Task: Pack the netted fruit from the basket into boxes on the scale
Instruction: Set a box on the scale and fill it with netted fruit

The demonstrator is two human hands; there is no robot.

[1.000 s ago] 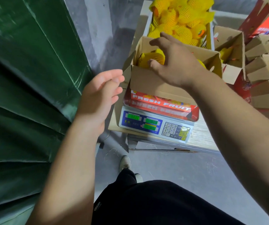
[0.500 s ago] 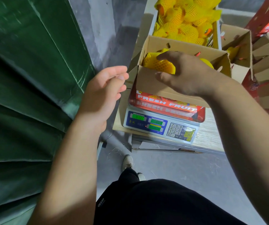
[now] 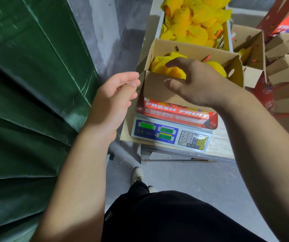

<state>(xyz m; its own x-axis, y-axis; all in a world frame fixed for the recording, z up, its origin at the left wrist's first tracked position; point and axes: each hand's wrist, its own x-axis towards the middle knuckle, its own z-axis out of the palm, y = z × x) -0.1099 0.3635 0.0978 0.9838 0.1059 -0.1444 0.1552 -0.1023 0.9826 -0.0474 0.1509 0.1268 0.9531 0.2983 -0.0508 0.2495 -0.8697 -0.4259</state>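
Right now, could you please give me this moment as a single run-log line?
right hand: over box, on netted fruit | left hand: empty, beside box | box: on scale | basket: fruit left

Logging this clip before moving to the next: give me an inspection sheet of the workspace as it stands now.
Surface: wood-grain table carrying the scale.
Job's things: open cardboard box sits on the scale, netted fruit inside; basket behind it is piled with more.
Clutter: more cardboard boxes stacked at right, some holding fruit.
Hands: right hand curls over a fruit in the box, thumb on the box's near wall; left hand hangs beside the box, relaxed, empty.
Cables: dark cord below the table's left edge.
Surroundings: green tarp at left, grey concrete floor.
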